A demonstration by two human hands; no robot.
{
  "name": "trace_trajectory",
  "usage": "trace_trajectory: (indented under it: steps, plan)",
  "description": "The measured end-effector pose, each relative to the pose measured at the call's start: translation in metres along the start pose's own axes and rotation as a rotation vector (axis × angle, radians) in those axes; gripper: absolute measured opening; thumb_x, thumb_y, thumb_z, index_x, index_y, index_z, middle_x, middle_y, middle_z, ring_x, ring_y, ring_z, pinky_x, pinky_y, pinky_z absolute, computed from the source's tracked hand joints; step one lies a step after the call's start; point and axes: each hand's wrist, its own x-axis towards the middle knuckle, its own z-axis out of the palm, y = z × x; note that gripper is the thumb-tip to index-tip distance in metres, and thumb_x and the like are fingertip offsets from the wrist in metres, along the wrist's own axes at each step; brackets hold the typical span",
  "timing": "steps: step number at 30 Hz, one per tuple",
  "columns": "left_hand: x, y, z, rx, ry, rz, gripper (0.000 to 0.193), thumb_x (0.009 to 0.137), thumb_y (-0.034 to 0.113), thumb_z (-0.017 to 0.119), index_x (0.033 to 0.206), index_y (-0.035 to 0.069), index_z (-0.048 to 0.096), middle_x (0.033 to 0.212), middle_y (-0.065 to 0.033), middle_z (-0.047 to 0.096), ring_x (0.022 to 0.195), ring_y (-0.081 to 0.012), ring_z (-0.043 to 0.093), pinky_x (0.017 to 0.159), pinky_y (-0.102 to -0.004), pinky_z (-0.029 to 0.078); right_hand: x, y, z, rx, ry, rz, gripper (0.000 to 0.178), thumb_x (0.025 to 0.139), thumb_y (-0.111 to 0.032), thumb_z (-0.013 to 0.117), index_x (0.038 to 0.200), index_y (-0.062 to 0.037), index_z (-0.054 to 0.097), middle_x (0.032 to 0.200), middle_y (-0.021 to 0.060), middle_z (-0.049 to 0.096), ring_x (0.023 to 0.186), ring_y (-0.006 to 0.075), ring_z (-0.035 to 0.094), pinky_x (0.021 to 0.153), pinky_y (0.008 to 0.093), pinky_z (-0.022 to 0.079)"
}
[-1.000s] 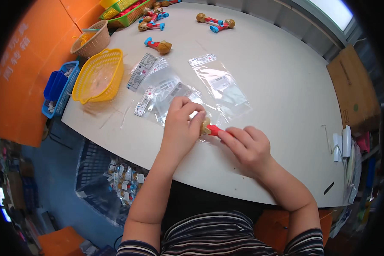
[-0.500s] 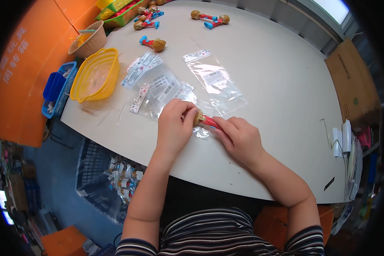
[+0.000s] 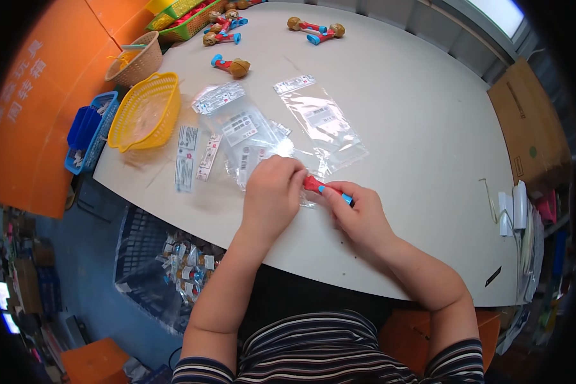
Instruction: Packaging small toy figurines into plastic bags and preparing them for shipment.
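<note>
A small toy with a red body and blue parts is between my hands above the near middle of the table. My right hand is closed around its blue end, thumb and fingers pinching the body. At the other end my left hand is closed, its curled fingers against the toy and hiding that end. Beneath and beyond my hands lie clear plastic bags with printed headers, overlapping in a loose pile. Another clear bag lies flat to the right of the pile. Printed strips lie to its left.
Several similar toys with brown round heads lie at the far side. A yellow basket, a tan basket and a blue basket line the left edge. A blue crate with packaged items stands below. A cardboard box stands at right.
My left hand has shifted slightly right, and the brown end of the toy no longer shows. The toy's blue end now shows by my right hand. The bags and printed strips have shifted and spread.
</note>
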Motion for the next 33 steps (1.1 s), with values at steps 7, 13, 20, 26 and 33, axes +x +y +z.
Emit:
trace_trajectory:
  steps: [7,13,20,26,33]
  plan:
    - [0.014,0.023,0.004,0.120,-0.012,0.185,0.008,0.083,0.004,0.069,0.087,0.005,0.063,0.083,-0.0093,0.058,0.082,-0.0300,0.057,0.070,-0.0396,0.048,-0.006,0.004,-0.009,-0.957,0.127,-0.933,0.026,0.088,-0.012,0.070,0.112,-0.0011,0.067,0.076,0.0116,0.061,0.060,0.0254,0.058,0.051,0.0321,0.046]
    - [0.002,0.028,-0.005,-0.012,-0.074,0.181,0.009,0.082,0.004,0.070,0.087,0.004,0.063,0.084,-0.0091,0.060,0.081,-0.0310,0.057,0.070,-0.0396,0.047,-0.007,0.000,-0.009,-0.446,0.306,-0.578,0.028,0.092,-0.010,0.068,0.117,-0.0026,0.057,0.082,0.0135,0.064,0.066,0.0297,0.063,0.060,0.0351,0.052]
    - [-0.010,0.036,-0.006,-0.019,0.113,0.025,0.010,0.082,0.003,0.070,0.088,0.004,0.063,0.084,-0.0100,0.061,0.079,-0.0314,0.058,0.071,-0.0398,0.047,-0.015,-0.010,-0.004,-0.458,-0.116,-0.656,0.039,0.089,-0.003,0.067,0.125,-0.0016,0.051,0.115,0.0188,0.058,0.080,0.0288,0.064,0.075,0.0364,0.054]
    - [-0.022,0.027,-0.018,0.065,0.124,-0.013,0.009,0.082,0.004,0.071,0.087,0.003,0.064,0.083,-0.0107,0.061,0.079,-0.0304,0.060,0.070,-0.0385,0.049,-0.014,-0.019,-0.026,-0.339,-0.433,-0.499,0.040,0.086,0.002,0.069,0.124,-0.0011,0.058,0.120,0.0134,0.058,0.086,0.0225,0.065,0.079,0.0324,0.055]
    - [-0.039,0.031,-0.020,0.087,0.089,-0.031,0.011,0.081,0.007,0.073,0.088,0.004,0.065,0.085,-0.0100,0.062,0.081,-0.0303,0.062,0.070,-0.0382,0.050,-0.019,-0.016,-0.017,-0.491,-0.212,-0.196,0.033,0.080,-0.015,0.081,0.105,0.0006,0.066,0.092,0.0109,0.066,0.075,0.0183,0.065,0.067,0.0307,0.053]
